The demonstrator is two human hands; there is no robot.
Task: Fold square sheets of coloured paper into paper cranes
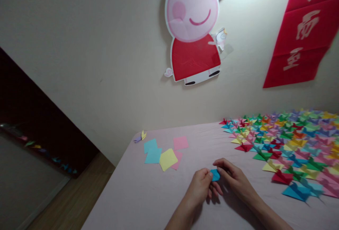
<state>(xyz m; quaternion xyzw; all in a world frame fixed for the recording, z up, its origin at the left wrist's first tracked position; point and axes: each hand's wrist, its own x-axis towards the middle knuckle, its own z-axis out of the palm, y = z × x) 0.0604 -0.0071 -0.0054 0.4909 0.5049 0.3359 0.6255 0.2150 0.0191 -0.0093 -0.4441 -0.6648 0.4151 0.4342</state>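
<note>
A small blue folded paper (215,175) is pinched between both of my hands low over the pink tablecloth (148,194). My left hand (200,187) grips its left side with thumb and fingers closed. From the right, my right hand (233,176) presses its fingertips together on the paper's upper right edge. Most of the paper is hidden by my fingers.
Loose paper squares in blue, yellow and pink (164,152) lie to the left. Two tiny folded pieces (141,137) sit at the far left corner. Rows of several coloured folded paper cranes (288,145) cover the right side. The table's left edge drops to a wooden floor (76,198).
</note>
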